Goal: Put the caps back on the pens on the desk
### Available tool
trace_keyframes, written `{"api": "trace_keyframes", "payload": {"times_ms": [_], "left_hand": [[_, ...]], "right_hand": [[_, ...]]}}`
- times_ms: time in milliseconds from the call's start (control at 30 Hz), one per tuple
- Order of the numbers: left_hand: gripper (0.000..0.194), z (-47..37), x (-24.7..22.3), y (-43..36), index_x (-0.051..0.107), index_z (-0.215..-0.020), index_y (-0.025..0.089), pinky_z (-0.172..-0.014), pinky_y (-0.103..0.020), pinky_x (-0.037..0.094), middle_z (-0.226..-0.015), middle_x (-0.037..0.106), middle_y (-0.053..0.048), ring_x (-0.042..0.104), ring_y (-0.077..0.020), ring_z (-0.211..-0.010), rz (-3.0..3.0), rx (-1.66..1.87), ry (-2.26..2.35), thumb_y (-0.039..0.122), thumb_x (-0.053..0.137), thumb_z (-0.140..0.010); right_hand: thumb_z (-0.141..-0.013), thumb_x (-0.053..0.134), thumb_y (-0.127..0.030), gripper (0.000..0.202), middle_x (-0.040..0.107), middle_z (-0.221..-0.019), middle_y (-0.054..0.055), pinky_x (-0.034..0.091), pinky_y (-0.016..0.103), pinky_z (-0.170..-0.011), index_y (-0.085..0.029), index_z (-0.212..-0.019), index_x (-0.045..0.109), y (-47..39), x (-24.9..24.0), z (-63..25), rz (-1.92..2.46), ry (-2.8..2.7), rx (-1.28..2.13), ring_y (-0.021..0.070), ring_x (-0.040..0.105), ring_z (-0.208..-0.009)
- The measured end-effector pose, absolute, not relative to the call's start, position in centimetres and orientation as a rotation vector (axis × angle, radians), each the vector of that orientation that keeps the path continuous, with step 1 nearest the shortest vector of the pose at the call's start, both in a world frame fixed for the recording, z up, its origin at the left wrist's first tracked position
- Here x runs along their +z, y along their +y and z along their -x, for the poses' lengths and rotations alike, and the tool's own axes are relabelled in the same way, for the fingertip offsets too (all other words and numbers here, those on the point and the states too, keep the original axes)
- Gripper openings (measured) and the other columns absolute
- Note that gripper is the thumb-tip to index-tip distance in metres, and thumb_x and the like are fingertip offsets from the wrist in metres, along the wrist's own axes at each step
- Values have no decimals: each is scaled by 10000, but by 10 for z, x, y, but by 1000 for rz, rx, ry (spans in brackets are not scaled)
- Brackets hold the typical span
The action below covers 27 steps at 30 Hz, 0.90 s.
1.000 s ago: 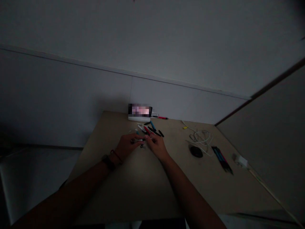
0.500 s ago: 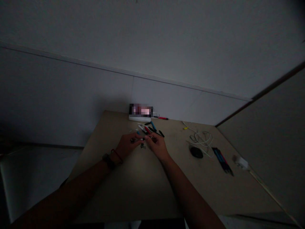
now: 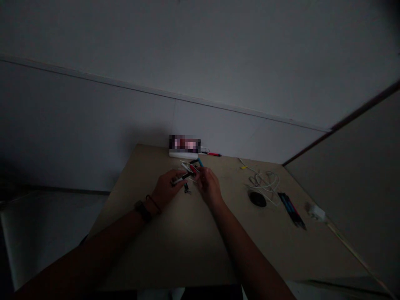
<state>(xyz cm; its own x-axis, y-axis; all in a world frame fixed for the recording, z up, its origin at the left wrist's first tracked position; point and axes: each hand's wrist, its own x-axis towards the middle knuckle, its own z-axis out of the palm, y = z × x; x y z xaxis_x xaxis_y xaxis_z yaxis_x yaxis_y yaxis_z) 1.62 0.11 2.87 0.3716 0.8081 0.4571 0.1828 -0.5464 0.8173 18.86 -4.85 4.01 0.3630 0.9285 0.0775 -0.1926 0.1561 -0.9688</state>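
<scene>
My left hand (image 3: 170, 184) is closed round a slim black-and-white pen (image 3: 181, 179), which slants up to the right toward my other hand. My right hand (image 3: 208, 185) is just right of the pen's upper end, fingers curled in. Whatever those fingers hold is too dark and small to make out. Beyond and between both hands lies a loose pile of pen parts, with white pieces (image 3: 185, 166), a red piece (image 3: 193, 168) and a blue piece (image 3: 200, 162). A small dark piece (image 3: 186, 188) lies on the table just below the pen.
A phone with a blurred screen (image 3: 184, 144) leans on a white block (image 3: 183, 155) by the wall. A red pen (image 3: 214, 154) lies beside it. To the right are a coiled white cable (image 3: 264, 180), a black mouse (image 3: 258, 199), several pens (image 3: 292, 210) and a white plug (image 3: 318, 213).
My right hand has turned and shifted slightly up and away from my left fingers. More of the pen in my left hand now shows, tilted up to the right.
</scene>
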Motion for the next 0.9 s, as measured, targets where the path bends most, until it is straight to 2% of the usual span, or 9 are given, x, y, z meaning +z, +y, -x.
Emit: {"api": "trace_keyframes", "payload": {"times_ms": [33, 100, 200, 300, 433, 667, 900], "left_hand": [[256, -16, 28, 1, 729, -1054, 194, -718, -268, 537, -940, 754, -54, 668, -162, -771, -1958, 1186, 849, 335, 702, -842], [220, -17, 27, 1, 731, -1014, 186, -710, -264, 539, -906, 752, -53, 675, -165, -763, -1984, 1177, 832, 321, 704, -842], [156, -17, 26, -1, 741, -937, 183, -690, -263, 531, -825, 744, -41, 676, -165, -732, -2080, 1111, 777, 310, 700, -856], [155, -18, 24, -3, 751, -964, 189, -709, -273, 533, -848, 757, -46, 693, -170, -752, -2125, 1086, 702, 303, 698, -872], [214, -20, 22, -5, 749, -1061, 206, -799, -313, 555, -995, 786, -61, 729, -202, -869, -2135, 1047, 618, 287, 718, -865], [172, -20, 21, -4, 769, -1012, 220, -868, -365, 561, -1028, 794, -54, 735, -230, -936, -2125, 964, 651, 278, 726, -855], [161, -20, 25, -3, 763, -968, 215, -836, -351, 560, -971, 791, -42, 729, -216, -869, -2006, 1046, 703, 265, 763, -814]], "right_hand": [[-811, 649, -673, 471, 634, -646, -29, 292, 207, -372, -218, -930, 677, -47, 40, -189, 1055, -745, 1022, 90, 434, -433], [-844, 660, -604, 399, 700, -694, -2, 406, 205, -402, -217, -936, 688, -46, 40, -191, 985, -567, 1144, 114, 562, -496], [-932, 590, -501, 315, 780, -867, 63, 584, 260, -606, -206, -930, 698, -48, 42, -189, 923, -387, 1288, 179, 733, -776], [-975, 513, -488, 351, 782, -1043, 108, 612, 295, -715, -194, -981, 704, -52, 46, -182, 860, -347, 1374, 219, 735, -1016], [-958, 498, -584, 459, 732, -1214, 149, 617, 354, -711, -186, -1109, 670, -58, 53, -171, 774, -417, 1476, 282, 680, -1162], [-948, 467, -655, 564, 686, -1287, 182, 589, 299, -621, -178, -1211, 615, -61, 56, -166, 680, -420, 1547, 297, 643, -1217], [-950, 467, -644, 550, 700, -1268, 179, 606, 353, -723, -176, -1189, 631, -61, 58, -167, 665, -422, 1534, 276, 687, -1121]]}}
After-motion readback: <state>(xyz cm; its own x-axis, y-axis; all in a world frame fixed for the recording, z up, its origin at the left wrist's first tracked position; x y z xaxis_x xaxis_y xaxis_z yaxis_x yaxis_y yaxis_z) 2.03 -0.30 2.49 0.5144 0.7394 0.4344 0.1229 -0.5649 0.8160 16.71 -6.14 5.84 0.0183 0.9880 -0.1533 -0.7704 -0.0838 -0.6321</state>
